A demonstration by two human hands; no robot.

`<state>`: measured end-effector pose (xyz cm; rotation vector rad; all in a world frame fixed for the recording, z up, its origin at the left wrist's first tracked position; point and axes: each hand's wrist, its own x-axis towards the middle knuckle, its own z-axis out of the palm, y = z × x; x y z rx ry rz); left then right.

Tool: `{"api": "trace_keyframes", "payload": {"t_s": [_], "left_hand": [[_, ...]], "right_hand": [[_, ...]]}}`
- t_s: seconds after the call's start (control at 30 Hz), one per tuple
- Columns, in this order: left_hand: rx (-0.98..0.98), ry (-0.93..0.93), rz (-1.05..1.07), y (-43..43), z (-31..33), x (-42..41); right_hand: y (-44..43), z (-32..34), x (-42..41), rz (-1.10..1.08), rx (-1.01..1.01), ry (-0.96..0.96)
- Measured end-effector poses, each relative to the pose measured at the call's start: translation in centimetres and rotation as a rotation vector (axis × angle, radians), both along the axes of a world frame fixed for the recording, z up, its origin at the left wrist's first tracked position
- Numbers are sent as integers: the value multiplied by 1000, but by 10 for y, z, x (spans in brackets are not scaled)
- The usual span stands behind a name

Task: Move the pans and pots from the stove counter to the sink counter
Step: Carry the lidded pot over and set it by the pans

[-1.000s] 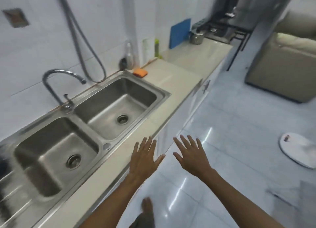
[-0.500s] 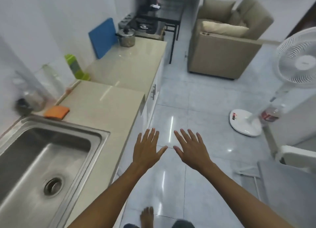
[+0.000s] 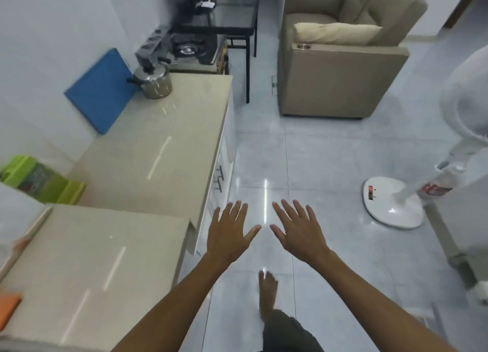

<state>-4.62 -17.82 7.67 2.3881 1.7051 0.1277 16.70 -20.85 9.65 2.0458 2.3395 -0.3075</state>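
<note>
A steel pot [image 3: 153,80] with a lid and black handles stands at the far end of the beige counter [image 3: 148,150], beside the gas stove [image 3: 188,49]. My left hand [image 3: 229,232] and my right hand [image 3: 298,232] are held out side by side over the floor, palms down, fingers spread, holding nothing. Both are well short of the pot.
A blue cutting board [image 3: 101,90] leans on the wall behind the pot. Green containers [image 3: 39,181] sit by the wall, an orange sponge [image 3: 8,308] at the left edge. A beige armchair [image 3: 340,69] and a white fan [image 3: 393,203] stand on the tiled floor to the right.
The view has swung away from the sink toward the stove end, and I have stepped along the counter. Both hands keep their spread pose in front of me.
</note>
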Motion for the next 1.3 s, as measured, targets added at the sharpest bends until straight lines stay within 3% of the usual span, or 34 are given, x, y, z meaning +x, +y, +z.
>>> {"api": "trace_keyframes", "payload": {"t_s": [0.3,0.83,1.0,1.3], "left_hand": [[105,-32,311,200,22,-5],[87,-82,758,576,13,-110],[78,-85,921,659,24,-164],[-81,-179,1361,764,10,-253]], "right_hand": [[264,18,1,229,33,-4],[703,25,-130,534,89,84],[823,35,-178,570,154,166],[1016,7,-280,719,25,230]]}}
